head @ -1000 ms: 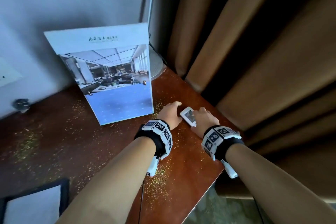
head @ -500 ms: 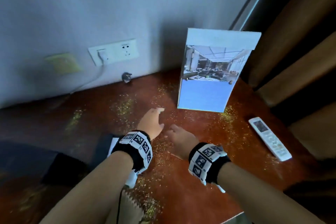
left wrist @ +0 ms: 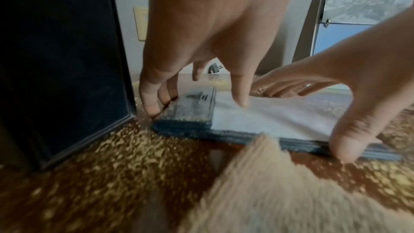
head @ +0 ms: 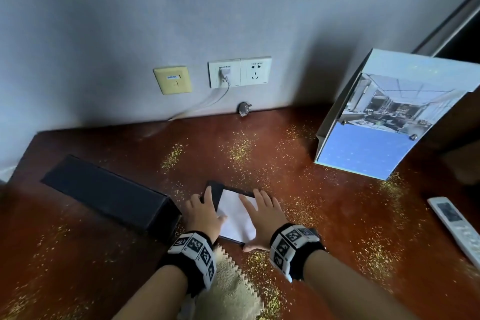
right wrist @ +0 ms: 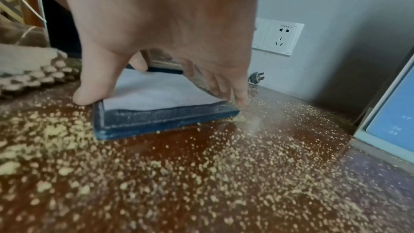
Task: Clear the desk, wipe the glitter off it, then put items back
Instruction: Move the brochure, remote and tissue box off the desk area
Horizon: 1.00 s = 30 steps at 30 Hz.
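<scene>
Bracketing the flat notepad holder [head: 235, 212], left hand [head: 201, 214] and right hand [head: 265, 212] curl onto opposite edges, seemingly gripping.

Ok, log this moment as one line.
phase: clearing | left hand: on notepad holder left edge | right hand: gripping its right side | desk: glitter remains

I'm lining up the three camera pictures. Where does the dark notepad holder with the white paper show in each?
Head: notepad holder low centre, under both hands.
Left wrist: notepad holder centre, beyond the cloth.
Right wrist: notepad holder left of centre, below the hand.
Shared landmark: loose plug by the wall.
</scene>
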Available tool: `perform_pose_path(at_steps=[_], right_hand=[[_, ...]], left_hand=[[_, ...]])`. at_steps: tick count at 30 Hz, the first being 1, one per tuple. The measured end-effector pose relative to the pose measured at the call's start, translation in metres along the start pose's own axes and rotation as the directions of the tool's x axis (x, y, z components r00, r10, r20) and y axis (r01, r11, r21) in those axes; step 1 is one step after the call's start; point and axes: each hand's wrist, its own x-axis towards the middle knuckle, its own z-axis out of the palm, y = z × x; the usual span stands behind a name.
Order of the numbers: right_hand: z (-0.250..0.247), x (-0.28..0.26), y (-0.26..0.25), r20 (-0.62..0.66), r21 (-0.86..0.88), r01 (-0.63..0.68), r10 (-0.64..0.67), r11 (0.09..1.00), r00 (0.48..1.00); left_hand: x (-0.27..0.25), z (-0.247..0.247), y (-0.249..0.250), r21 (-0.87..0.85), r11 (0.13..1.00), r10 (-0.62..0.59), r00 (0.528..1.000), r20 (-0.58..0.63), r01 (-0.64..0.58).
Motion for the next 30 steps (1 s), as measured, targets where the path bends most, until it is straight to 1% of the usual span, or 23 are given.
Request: perform_pose_path(at_steps=[2, 4, 6, 8, 10, 12, 15, 17, 19, 22, 25, 28, 30], right_hand=[[0.001, 0.0, -0.001, -0.009, 0.018, 0.003, -0.003, 1.0, 1.0], [0.001, 0.001, -0.002, -0.023, 0.031, 0.008, -0.007, 1.0, 1.0], [0.0, 0.001, -0.001, -0.054, 0.034, 0.001, 0.0, 0.999, 0.999], [0.0, -0.001, 0.004, -0.099, 0.03, -0.019, 0.022, 0.999, 0.995], [0.0, -0.009, 0.016, -0.135, 0.062, -0.054, 0.062, 0.997, 0.989], [0.0, -0.02, 0.034, -0.157, 0.128, -0.103, 0.123, 0.986, 0.98], [0.001, -0.045, 0.078, -0.167, 0.199, -0.212, 0.246, 0.957, 0.955], [0.002, -0.062, 0.106, -0.158, 0.214, -0.287, 0.323, 0.934, 0.933], [0.006, -0.081, 0.137, -0.139, 0.235, -0.377, 0.415, 0.896, 0.899], [0.018, -0.11, 0.182, -0.088, 0.298, -0.494, 0.539, 0.817, 0.838], [0.035, -0.138, 0.224, -0.057, 0.35, -0.593, 0.649, 0.725, 0.759], [0.052, -0.157, 0.251, -0.017, 0.38, -0.664, 0.722, 0.645, 0.691], [0.062, -0.164, 0.262, 0.016, 0.402, -0.688, 0.747, 0.604, 0.664]], left_hand=[[0.001, 0.001, -0.001, 0.011, 1.0, -0.001, 0.999, -0.037, 0.001], [0.001, -0.001, 0.003, 0.0, 1.0, -0.012, 0.999, -0.046, 0.012], [0.002, -0.006, 0.01, -0.052, 0.999, -0.019, 0.998, -0.051, 0.016], [0.004, -0.01, 0.017, -0.097, 0.995, 0.008, 0.998, -0.067, -0.014], [0.005, -0.014, 0.03, -0.097, 0.992, 0.078, 0.994, -0.079, -0.085], [0.005, -0.016, 0.049, -0.1, 0.978, 0.174, 0.98, -0.093, -0.183], [0.005, -0.008, 0.096, -0.141, 0.934, 0.315, 0.944, -0.103, -0.327], [0.002, 0.001, 0.129, -0.185, 0.91, 0.363, 0.928, -0.08, -0.372], [-0.001, 0.015, 0.165, -0.185, 0.887, 0.422, 0.906, -0.043, -0.422], [-0.009, 0.04, 0.218, -0.129, 0.839, 0.534, 0.845, 0.015, -0.528], [-0.021, 0.068, 0.27, -0.091, 0.754, 0.657, 0.747, 0.1, -0.651], [-0.032, 0.088, 0.305, -0.083, 0.694, 0.717, 0.675, 0.174, -0.715], [-0.035, 0.097, 0.323, -0.078, 0.673, 0.733, 0.65, 0.202, -0.735]])
